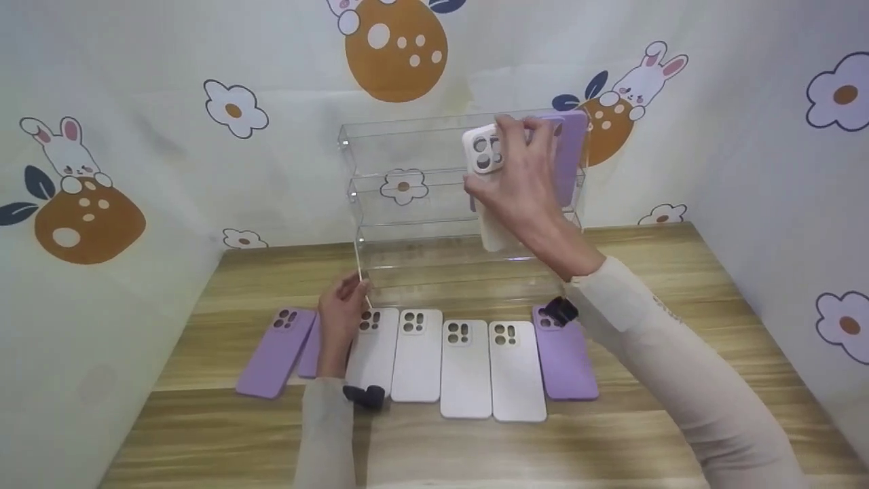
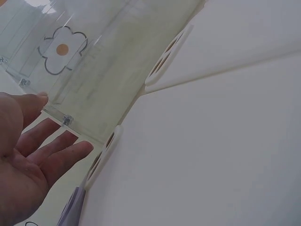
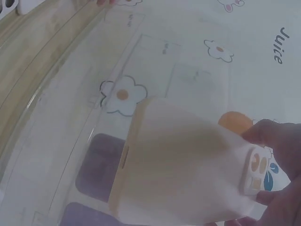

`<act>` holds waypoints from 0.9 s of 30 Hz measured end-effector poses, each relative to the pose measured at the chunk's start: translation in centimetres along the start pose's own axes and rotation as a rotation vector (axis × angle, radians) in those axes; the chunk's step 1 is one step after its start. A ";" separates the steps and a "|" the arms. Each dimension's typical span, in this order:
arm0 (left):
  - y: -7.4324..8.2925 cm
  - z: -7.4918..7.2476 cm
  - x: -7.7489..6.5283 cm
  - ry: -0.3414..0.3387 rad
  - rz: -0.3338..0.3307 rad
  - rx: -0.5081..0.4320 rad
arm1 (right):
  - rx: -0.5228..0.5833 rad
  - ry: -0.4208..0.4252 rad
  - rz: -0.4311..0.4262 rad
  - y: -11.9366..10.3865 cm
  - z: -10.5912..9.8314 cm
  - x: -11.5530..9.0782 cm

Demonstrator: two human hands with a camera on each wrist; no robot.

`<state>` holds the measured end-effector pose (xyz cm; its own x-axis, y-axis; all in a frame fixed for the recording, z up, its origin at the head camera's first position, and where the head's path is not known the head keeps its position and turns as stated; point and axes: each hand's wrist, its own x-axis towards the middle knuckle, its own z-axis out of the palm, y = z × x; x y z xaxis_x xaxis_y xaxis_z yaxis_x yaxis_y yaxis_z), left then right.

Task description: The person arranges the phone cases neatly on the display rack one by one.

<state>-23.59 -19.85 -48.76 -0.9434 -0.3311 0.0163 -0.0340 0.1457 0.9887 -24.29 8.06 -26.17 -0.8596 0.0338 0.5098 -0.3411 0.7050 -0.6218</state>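
In the head view my right hand (image 1: pixel 523 173) grips a white phone case (image 1: pixel 497 229) by its camera end, fingers over the top edge and thumb at the side. The case (image 3: pixel 183 160) hangs upright in front of the right part of a clear tiered display rack (image 1: pixel 407 221). A purple phone case (image 1: pixel 571 153) stands on the rack behind it, partly covered by my hand. My left hand (image 1: pixel 343 305) holds the rack's lower left side edge between thumb and fingers. In the left wrist view, this hand (image 2: pixel 28 165) is beside the rack edge, close to the white cases.
Several white phone cases (image 1: pixel 466 380) lie in a row on the wooden table (image 1: pixel 434 455) before the rack. Purple cases flank them, one at the right (image 1: pixel 570 367) and two at the left (image 1: pixel 271 363). A patterned sheet (image 1: pixel 285 54) surrounds the table.
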 end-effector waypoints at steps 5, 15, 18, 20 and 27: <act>0.1 -0.1 0.0 -0.002 -0.011 0.000 | 0.085 0.023 0.008 -1.6 1.9 0.9; -0.4 0.2 0.1 0.014 0.009 -0.053 | 0.220 0.110 0.065 -4.1 4.8 3.4; -0.3 0.2 0.2 0.018 0.000 -0.061 | 0.232 0.141 0.083 -4.6 5.3 4.1; -0.3 0.2 0.3 0.015 0.002 -0.073 | 0.253 0.174 0.080 -4.7 5.7 4.5; -0.2 0.0 0.3 0.011 0.011 -0.059 | 0.256 0.275 0.076 -4.8 6.6 5.6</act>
<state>-23.86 -19.94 -48.94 -0.9399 -0.3401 0.0289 -0.0037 0.0948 0.9955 -29.93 0.21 -24.24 -0.7637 0.2921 0.5757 -0.3944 0.4950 -0.7742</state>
